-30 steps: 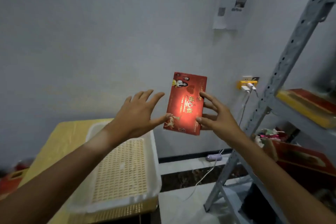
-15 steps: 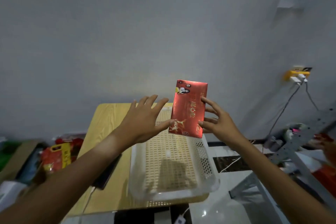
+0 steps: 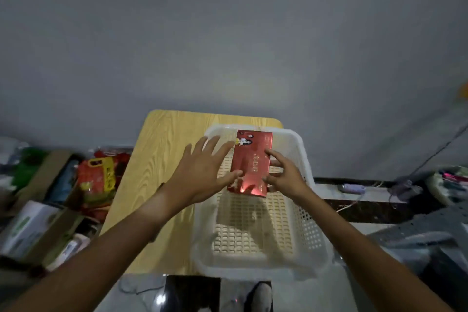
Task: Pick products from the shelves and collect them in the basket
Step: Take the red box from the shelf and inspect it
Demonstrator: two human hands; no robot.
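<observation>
A flat red box (image 3: 253,159) with gold print hangs upright over the far half of the white perforated basket (image 3: 312,210). My right hand (image 3: 286,177) grips its right edge, index finger on the front face and thumb low on the side. On the box's left side is my left hand (image 3: 200,175), fingers spread straight, with only the thumb touching the lower left edge. The basket holds nothing and sits on the right side of a light wooden table (image 3: 157,159).
Left of the table the floor is piled with goods: a red and yellow bag (image 3: 97,180) and cardboard boxes (image 3: 33,230). At the right are a cable, a small purple object (image 3: 350,187) and a grey metal shelf part (image 3: 410,235). A grey wall stands behind.
The view has swung left and down, from the shelf to the table. Both hands have carried the red box lower, and it now hangs above the basket.
</observation>
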